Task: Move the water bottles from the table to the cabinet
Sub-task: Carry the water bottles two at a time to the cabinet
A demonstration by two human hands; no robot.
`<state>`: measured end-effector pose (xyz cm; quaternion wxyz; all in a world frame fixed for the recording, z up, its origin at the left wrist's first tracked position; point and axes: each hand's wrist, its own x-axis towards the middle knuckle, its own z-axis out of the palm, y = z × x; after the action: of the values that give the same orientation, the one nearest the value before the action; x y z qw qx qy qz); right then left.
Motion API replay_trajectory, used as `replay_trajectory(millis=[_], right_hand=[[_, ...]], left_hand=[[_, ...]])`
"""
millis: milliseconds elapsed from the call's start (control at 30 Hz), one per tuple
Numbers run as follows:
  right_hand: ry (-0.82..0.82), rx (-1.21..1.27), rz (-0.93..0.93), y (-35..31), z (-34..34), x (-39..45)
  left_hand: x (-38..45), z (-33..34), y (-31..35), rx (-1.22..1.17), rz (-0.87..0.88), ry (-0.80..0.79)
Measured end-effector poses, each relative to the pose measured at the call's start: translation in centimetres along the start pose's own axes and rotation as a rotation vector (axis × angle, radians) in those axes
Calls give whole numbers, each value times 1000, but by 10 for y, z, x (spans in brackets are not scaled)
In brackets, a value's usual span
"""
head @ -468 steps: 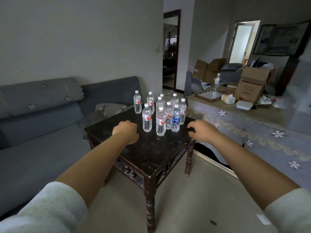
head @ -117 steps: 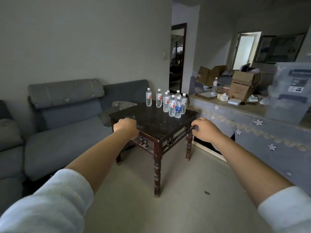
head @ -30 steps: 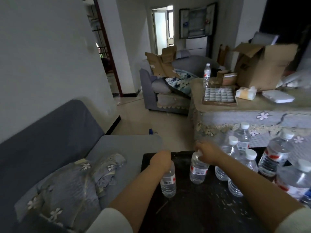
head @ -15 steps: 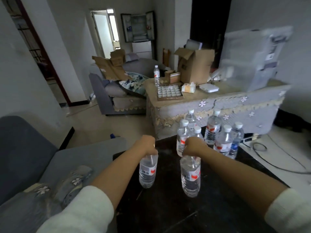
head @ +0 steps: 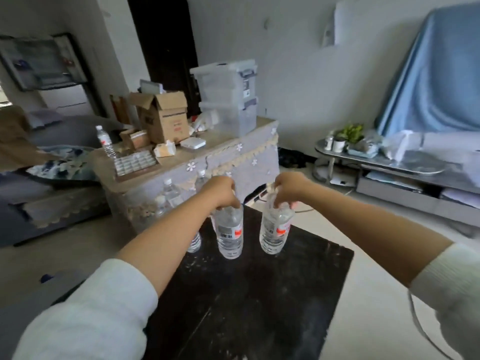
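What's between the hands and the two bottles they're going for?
Nothing. Left hand already grips the top of one water bottle, right hand the top of another, both above the dark table.

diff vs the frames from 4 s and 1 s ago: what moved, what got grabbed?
Since 4 s ago the empty hands have each taken a bottle by the top: left hand holds the left bottle, right hand holds the right bottle. Both bottles now hang above the dark table, nearer the person than a second ago. The remaining bottles are still on the table, and the lone bottle stays on the covered cabinet.
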<state>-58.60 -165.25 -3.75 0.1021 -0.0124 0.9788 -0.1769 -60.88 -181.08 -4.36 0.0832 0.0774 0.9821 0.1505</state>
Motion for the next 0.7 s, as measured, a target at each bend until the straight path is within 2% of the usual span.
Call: replay_trajectory(millis=[333,700], right_hand=[[275,144,379,196,-64,-97],[411,160,585,389,-118,-219]], left_hand=[[10,52,205,19,424,-68],[1,127,406,-87,592,-170]])
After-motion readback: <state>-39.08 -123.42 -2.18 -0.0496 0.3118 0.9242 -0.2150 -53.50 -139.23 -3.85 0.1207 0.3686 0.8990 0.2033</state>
